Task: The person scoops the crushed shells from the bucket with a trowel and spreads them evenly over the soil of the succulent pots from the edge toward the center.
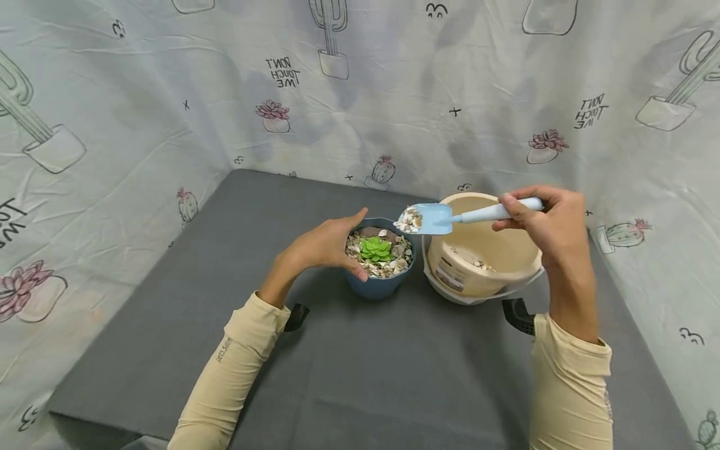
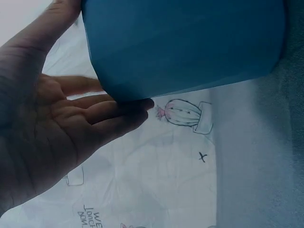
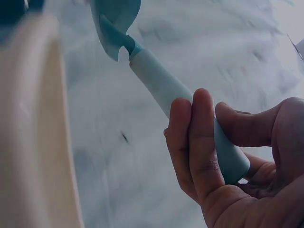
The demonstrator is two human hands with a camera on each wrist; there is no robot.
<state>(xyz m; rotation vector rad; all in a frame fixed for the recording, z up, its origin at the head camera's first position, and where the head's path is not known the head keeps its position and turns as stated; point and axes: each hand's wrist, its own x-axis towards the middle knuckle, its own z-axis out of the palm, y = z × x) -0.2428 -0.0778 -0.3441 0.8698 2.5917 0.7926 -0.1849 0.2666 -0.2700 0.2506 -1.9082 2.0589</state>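
My right hand (image 1: 554, 225) grips the handle of a small light-blue hand trowel (image 1: 435, 219), thumb on one side and fingers on the other. Small pebbles and shell bits (image 1: 409, 220) lie on the blade, whose tip overlaps the back right rim of a blue flower pot (image 1: 375, 289). A bright green succulent (image 1: 376, 249) sits in the pot among pale stones, with a bare brown patch behind it. My left hand (image 1: 326, 244) holds the pot's left side between thumb and fingers; its wrist view shows the blue pot wall (image 2: 185, 47).
A cream bucket (image 1: 484, 250) stands just right of the pot, below the trowel handle, with some pebbles (image 1: 472, 258) inside. Both stand on a grey-covered table (image 1: 360, 369). A pale cloth printed with cacti (image 1: 371, 94) hangs at the back and sides.
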